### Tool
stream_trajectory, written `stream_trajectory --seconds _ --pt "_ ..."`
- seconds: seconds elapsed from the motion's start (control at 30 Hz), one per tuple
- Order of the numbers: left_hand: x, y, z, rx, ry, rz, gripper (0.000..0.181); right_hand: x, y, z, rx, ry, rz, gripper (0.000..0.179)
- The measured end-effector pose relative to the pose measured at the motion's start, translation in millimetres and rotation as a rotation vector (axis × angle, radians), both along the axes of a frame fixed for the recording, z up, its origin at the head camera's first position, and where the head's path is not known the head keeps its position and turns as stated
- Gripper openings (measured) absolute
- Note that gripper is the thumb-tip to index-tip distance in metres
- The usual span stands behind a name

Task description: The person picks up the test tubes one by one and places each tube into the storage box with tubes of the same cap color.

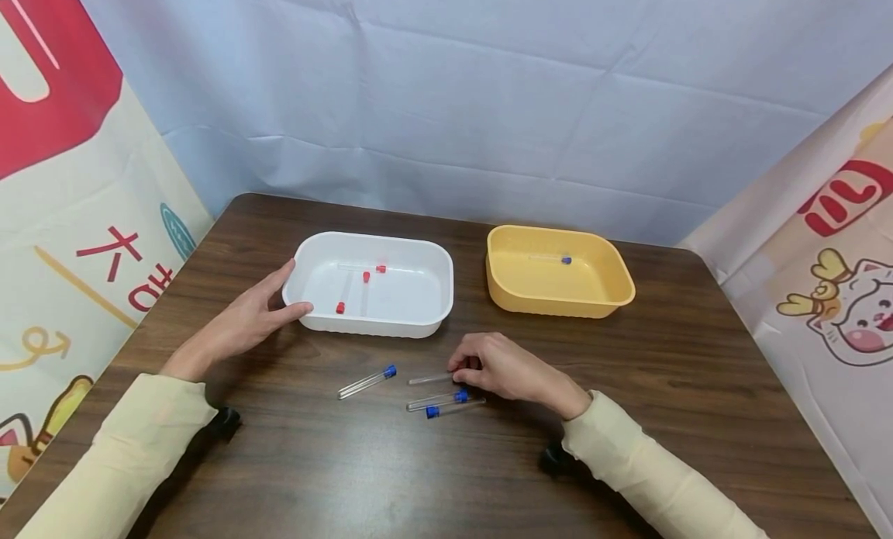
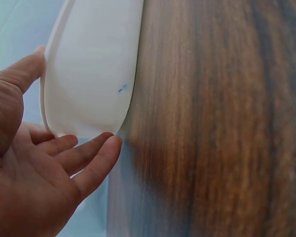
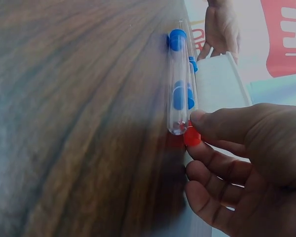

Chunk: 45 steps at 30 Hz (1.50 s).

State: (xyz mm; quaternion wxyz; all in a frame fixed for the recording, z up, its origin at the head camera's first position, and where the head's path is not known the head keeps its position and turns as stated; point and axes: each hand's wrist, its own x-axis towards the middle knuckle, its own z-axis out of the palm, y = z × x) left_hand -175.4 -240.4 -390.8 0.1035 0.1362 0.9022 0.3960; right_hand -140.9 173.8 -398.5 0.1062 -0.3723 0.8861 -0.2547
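My left hand (image 1: 247, 322) rests on the left end of a white plastic basin (image 1: 412, 328), thumb at its near rim. In the left wrist view the spread fingertips touch the basin's end wall (image 2: 96, 74). My right hand (image 1: 505, 372) pinches a clear test tube (image 1: 429, 380) by its red cap (image 3: 192, 136), low over the table. Close by lie two blue-capped test tubes, one (image 1: 429, 403) pointing its cap right, the other (image 1: 463, 408) left. Another blue-capped tube (image 1: 366, 382) lies farther left, in front of the basin.
Several red-capped test tubes (image 1: 364, 291) lie inside the white basin. A yellow basin (image 1: 537, 305) stands to its right, with a blue-capped tube (image 1: 551, 258) inside. The wooden table (image 1: 314, 469) meets a pale cloth backdrop (image 1: 474, 97) behind, with printed cloths at both sides.
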Motion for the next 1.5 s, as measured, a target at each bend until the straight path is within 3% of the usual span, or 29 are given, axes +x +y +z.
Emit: stream_trajectory --seconds 0.43,0.83,1.17,1.5 --pt "-0.8 0.1 0.2 -0.004 0.0 -0.002 0.099 -0.5 13.6 -2.1 0.004 0.038 -0.067 0.003" --pt "0.2 0.4 1.0 -0.004 -0.001 0.0 0.099 0.6 21.5 -3.1 0.04 -0.019 -0.204 0.005" --pt "1.4 1.0 2.2 -0.002 -0.007 0.003 0.099 2.5 25.8 -2.4 0.065 0.001 -0.308 0.004" --pt "0.0 0.4 -0.1 0.002 -0.006 0.001 0.099 3.6 23.1 0.0 0.039 -0.097 -0.419 0.004"
